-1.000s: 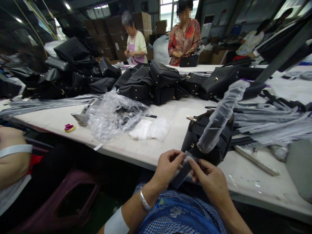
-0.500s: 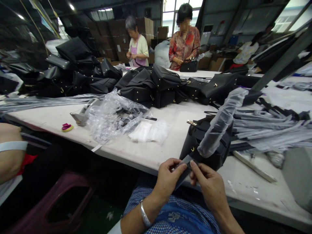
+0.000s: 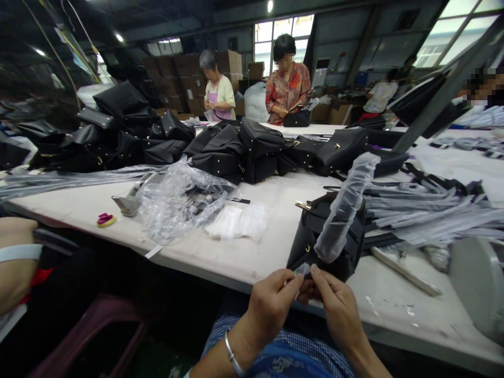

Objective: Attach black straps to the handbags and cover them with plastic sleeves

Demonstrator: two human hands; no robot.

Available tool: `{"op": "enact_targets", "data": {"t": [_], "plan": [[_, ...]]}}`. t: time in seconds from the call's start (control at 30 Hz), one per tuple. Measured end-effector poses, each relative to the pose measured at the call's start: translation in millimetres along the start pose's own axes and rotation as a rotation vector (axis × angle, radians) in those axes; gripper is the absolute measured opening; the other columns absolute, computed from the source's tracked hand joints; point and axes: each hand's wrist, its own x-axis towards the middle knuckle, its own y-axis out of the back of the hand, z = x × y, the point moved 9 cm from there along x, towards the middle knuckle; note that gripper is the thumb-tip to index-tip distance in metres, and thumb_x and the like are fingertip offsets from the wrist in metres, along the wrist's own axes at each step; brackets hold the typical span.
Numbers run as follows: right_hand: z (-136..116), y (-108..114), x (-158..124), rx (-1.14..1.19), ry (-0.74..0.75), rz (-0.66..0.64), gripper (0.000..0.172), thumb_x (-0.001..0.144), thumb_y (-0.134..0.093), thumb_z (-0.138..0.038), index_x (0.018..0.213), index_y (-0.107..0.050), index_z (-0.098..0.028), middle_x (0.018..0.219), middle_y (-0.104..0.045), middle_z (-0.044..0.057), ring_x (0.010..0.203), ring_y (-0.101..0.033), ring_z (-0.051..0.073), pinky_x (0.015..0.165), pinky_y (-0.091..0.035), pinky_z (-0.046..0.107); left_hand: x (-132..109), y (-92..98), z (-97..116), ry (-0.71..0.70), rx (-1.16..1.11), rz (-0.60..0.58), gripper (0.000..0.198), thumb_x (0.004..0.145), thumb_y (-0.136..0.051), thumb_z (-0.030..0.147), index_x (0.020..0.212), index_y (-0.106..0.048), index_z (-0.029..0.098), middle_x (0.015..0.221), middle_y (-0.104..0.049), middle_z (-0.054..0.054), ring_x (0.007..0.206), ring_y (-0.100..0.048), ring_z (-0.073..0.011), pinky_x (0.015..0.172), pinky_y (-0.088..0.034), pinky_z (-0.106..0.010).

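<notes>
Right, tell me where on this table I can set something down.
Bare: between the white sheets and the near black bag; also around the pink-and-yellow item by the table's left front edge. Crowded: the back, with piled black bags, and the right, with wrapped straps.

The film point(image 3: 302, 269) is partly hidden by the left hand point(image 3: 272, 300) and right hand point(image 3: 342, 307) — how far it runs behind them cannot be told. The sleeve point(image 3: 340, 214) covers part of the bag point(image 3: 300, 242). What lies in the wrap point(image 3: 163, 207) is too blurred to name. The left edge cuts off a co-worker's arm point(image 3: 18, 257); the scraps point(image 3: 410, 310) are too small to identify.
</notes>
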Motion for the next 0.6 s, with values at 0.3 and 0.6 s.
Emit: {"op": "enact_targets", "data": {"t": [0.3,0.6], "plan": [[1.3,0.3,-0.6,-0.168,0.046,-0.018,0.051,0.089,-0.059,-0.062,0.062,-0.061,-0.019,0.057,-0.064,0.002,0.056,-0.063,0.018,0.057,-0.052,0.025,-16.0,14.8,10.9,-0.232,-0.044,0.019,0.039,0.096,-0.054,0.010,0.134,-0.063,0.019,0.096,-0.074,-0.011,0.081,-0.070,-0.0190,0.072,-0.058,-0.026],[4.7,-5.6,4.9,-0.074,-0.001,-0.142,0.047,0.093,-0.055,-0.060,0.071,-0.064,-0.019,0.063,-0.071,0.004,0.059,-0.070,0.018,0.062,-0.055,0.026,-1.9,8.7,-45.9,0.650,-0.593,-0.119,0.040,0.099,-0.052,0.043,0.092,-0.075,0.011,0.081,-0.072,-0.008,0.072,-0.067,-0.0171,0.063,-0.053,-0.023]]}}
